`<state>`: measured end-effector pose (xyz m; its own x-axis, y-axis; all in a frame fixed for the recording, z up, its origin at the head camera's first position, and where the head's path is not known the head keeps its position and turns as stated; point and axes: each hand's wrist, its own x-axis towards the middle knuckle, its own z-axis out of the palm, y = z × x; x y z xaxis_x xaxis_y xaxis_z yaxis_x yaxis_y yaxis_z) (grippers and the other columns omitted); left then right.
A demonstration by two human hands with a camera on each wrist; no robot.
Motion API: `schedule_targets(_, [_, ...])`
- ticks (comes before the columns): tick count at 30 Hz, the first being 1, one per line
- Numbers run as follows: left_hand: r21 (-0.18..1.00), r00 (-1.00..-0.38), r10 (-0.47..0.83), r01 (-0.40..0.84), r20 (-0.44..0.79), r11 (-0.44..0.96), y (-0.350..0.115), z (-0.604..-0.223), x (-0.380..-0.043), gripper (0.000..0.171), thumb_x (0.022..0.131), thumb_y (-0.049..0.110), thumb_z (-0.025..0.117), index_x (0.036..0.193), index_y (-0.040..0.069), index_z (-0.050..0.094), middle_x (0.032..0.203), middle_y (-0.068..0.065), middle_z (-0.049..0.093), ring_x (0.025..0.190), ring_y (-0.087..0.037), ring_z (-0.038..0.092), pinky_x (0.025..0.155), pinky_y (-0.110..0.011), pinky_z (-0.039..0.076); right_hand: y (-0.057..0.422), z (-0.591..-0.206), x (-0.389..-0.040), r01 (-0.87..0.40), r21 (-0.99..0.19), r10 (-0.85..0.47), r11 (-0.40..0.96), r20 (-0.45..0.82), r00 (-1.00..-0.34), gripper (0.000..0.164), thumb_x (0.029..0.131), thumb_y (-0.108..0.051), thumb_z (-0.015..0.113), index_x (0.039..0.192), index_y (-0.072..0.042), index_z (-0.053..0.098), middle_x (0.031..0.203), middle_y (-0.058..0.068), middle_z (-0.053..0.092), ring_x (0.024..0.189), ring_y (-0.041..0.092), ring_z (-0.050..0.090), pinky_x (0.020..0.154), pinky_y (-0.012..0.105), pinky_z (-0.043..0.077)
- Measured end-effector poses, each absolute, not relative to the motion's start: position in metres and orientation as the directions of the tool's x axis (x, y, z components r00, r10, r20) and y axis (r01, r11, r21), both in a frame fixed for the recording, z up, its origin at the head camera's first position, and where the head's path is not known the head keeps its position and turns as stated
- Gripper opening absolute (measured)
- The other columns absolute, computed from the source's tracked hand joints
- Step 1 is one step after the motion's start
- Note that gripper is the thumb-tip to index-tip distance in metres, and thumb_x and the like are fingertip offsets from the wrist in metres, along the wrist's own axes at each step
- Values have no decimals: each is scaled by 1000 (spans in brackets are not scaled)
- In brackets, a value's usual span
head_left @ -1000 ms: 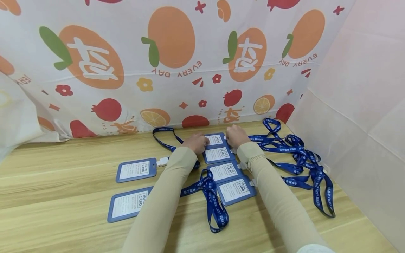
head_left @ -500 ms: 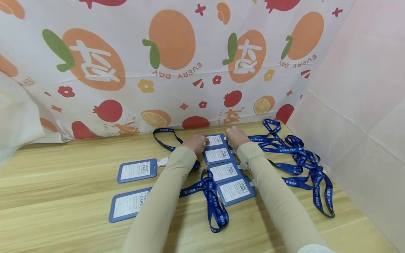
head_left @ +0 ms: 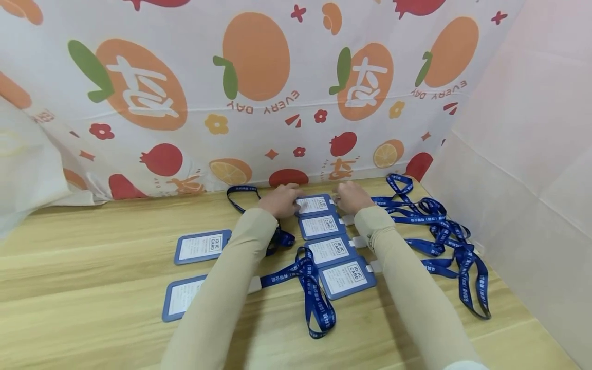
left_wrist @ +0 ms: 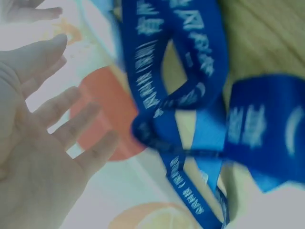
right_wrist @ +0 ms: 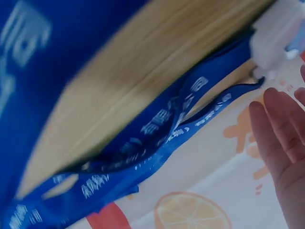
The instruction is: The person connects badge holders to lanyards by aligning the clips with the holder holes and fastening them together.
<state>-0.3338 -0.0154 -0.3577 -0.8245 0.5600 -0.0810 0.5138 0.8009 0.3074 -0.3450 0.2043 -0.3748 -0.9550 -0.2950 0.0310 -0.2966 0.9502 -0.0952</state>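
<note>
A column of blue ID card holders with white inserts lies on the table, the farthest card holder at the back. My left hand is at its left edge, fingertips over that edge. Just off its right end is my right hand, close to the clip. Both wrist views show fingers extended and loosely spread, on the left hand and on the right hand, neither gripping anything. Blue printed lanyards run beside the left hand. A white clip is near the right fingertips.
Two more card holders lie at the left, partly behind the left sleeve. A folded lanyard lies in front of the column. Tangled lanyards spread at the right. A fruit-print cloth hangs along the back edge.
Both hands have loosened and moved apart from the farthest card holder, the left one leftward, the right one rightward. The card holders have stayed in place.
</note>
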Motion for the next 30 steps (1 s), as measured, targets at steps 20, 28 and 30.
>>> schedule_targets(20, [117, -766, 580, 626, 277, 771, -117, -328, -226, 43, 98, 16, 69, 138, 3, 59, 143, -24, 53, 131, -44, 49, 104, -65, 40, 223, -346, -258, -186, -368, -133, 911, 165, -977, 43, 99, -20, 68, 137, 0, 62, 143, 24, 54, 136, 42, 43, 108, 60, 39])
schedule_targets(28, [84, -840, 505, 528, 199, 845, -176, -344, -170, 52, 93, 23, 75, 138, 2, 60, 140, -27, 55, 127, -49, 50, 98, -71, 40, 230, -347, -218, -208, -360, -150, 910, 182, -972, 44, 98, -17, 69, 136, 3, 61, 143, 25, 53, 133, 44, 44, 106, 63, 39])
schedule_targets(30, [70, -858, 474, 495, 197, 866, -188, -345, -159, 53, 92, 24, 76, 137, 1, 61, 140, -28, 54, 126, -50, 50, 98, -72, 40, 234, -348, -209, -199, -357, -141, 913, 181, -973, 44, 97, -15, 69, 136, 4, 61, 143, 26, 53, 133, 45, 43, 107, 64, 37])
